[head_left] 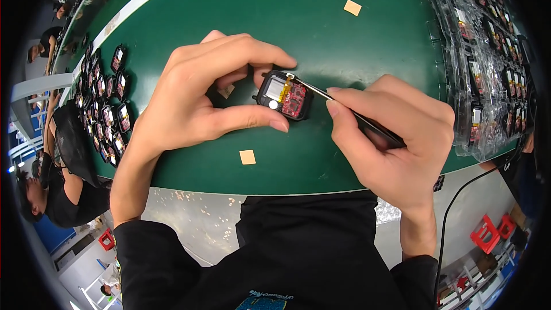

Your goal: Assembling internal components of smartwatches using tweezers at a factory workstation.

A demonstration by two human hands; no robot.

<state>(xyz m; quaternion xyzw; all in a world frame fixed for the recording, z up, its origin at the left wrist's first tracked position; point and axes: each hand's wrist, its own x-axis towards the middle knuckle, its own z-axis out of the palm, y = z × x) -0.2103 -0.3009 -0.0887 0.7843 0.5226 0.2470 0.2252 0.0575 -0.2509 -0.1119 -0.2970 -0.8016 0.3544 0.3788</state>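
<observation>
A small black device housing (pixel 285 95) sits above the green tabletop, its inside facing up. It shows a red circuit board (pixel 295 100), a silver battery-like block (pixel 274 88), yellow tape and a white round dot. My left hand (pixel 209 89) grips the housing by its left side, thumb at the lower edge and fingers around the upper edge. In my right hand (pixel 396 132) is a pair of dark tweezers (pixel 367 120), held between thumb and fingers. The tweezers' tips reach the upper edge of the housing, beside a small whitish part (pixel 290 76).
Many similar housings (pixel 107 115) lie grouped at the left of the green table (pixel 321 166). Clear plastic trays (pixel 473 69) with more units are stacked at the right. Tan paper squares (pixel 247 157) lie on the table. Other people (pixel 69 189) sit at the left.
</observation>
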